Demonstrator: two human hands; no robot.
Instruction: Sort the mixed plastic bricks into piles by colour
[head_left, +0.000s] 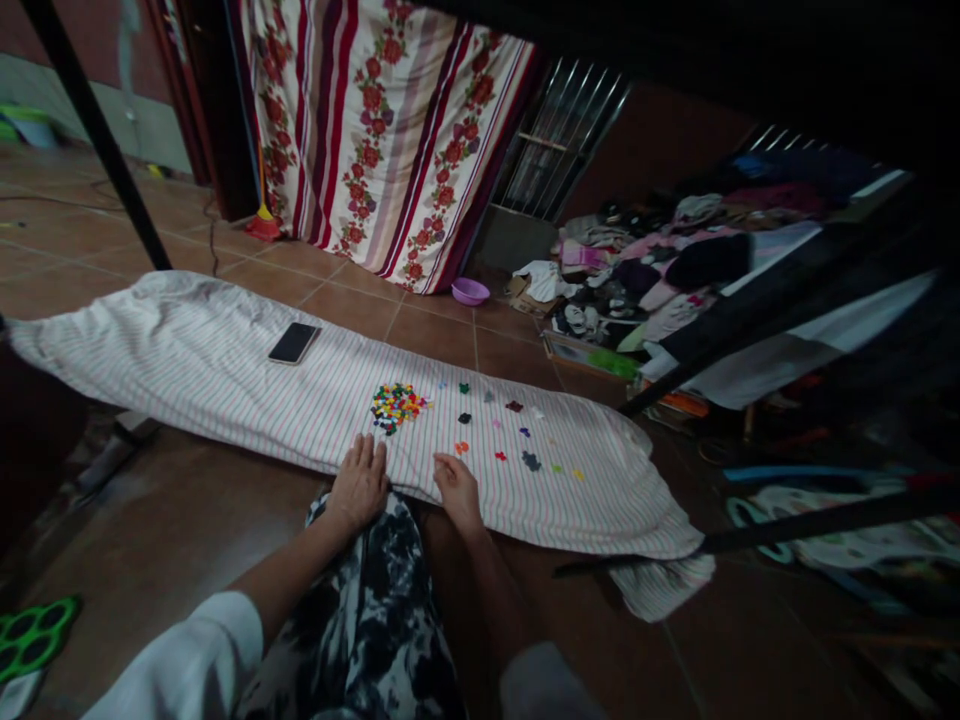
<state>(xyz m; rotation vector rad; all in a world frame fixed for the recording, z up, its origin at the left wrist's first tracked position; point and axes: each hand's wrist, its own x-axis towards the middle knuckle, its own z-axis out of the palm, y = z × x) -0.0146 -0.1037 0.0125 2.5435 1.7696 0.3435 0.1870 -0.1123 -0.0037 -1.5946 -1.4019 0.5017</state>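
Observation:
My left hand (360, 487) lies flat at the near edge of the striped cloth (225, 370), fingers stretched out, just below a mixed pile of small bead-like coloured pieces (396, 405). My right hand (458, 492) hovers or rests by the same edge, thumb and index pinched together; whatever is between them is too small to make out. Beyond its fingertips is a little orange group (461, 447). Further small groups sorted by colour spread rightward, among them black (465, 418), dark green (464, 388), brown (514, 406), red (501, 456), grey (531, 461) and yellow (578, 474).
A phone (295, 343) lies on the cloth left of the pile. Dark metal bars (97, 130) rise around the cloth-covered surface. Behind are a floral curtain (375, 150), a purple basin (470, 291) on the tiled floor and a heap of clothes (645, 260).

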